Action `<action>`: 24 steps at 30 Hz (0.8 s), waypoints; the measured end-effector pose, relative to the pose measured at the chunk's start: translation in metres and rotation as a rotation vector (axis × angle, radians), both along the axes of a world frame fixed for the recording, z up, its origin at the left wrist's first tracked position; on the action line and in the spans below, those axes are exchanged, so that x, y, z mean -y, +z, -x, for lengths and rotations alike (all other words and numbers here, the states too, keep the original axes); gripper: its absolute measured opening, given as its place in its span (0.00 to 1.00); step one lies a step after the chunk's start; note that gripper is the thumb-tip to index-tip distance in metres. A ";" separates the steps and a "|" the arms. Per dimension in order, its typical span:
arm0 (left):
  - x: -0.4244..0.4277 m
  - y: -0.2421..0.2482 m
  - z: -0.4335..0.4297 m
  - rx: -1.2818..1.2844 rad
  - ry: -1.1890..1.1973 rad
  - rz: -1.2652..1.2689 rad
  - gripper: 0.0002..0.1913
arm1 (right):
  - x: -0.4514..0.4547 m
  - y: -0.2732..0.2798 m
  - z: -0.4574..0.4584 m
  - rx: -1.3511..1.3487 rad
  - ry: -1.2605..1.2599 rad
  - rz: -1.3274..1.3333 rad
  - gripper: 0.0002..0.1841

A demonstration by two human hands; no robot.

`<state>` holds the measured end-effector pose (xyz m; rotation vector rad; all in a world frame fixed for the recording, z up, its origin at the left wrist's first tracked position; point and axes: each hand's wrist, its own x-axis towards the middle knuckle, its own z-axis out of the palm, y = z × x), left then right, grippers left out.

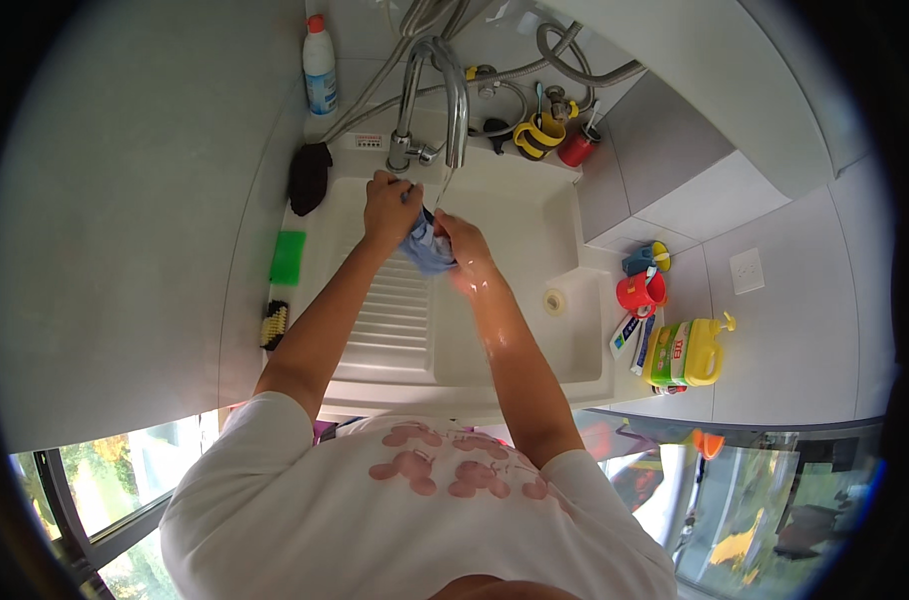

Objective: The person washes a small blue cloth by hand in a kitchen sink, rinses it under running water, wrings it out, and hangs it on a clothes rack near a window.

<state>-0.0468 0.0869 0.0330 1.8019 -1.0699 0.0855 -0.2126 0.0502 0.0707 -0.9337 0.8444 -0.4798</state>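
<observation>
Bunched between my two hands is a wet blue cloth (427,251), partly hidden by my fingers. My left hand (391,211) grips its upper left part. On its right side, my right hand (463,241) holds it too, and that wrist glistens with water. A thin stream falls from the chrome faucet (456,112) close to the right hand. Both hands are above the white laundry sink (514,300), near the top of its ribbed washboard (391,315).
Along the left rim lie a dark cloth (309,178), a green sponge (286,257) and a scrub brush (274,325). A bottle (319,71) stands behind. Cups, including a red mug (640,292), toothpaste tubes (633,337) and a yellow pump bottle (687,351) line the right. The drain (553,301) is at right.
</observation>
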 end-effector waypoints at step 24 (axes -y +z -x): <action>-0.042 0.087 -0.029 -0.680 -0.287 0.141 0.33 | 0.044 0.053 0.041 -0.048 -0.296 0.484 0.05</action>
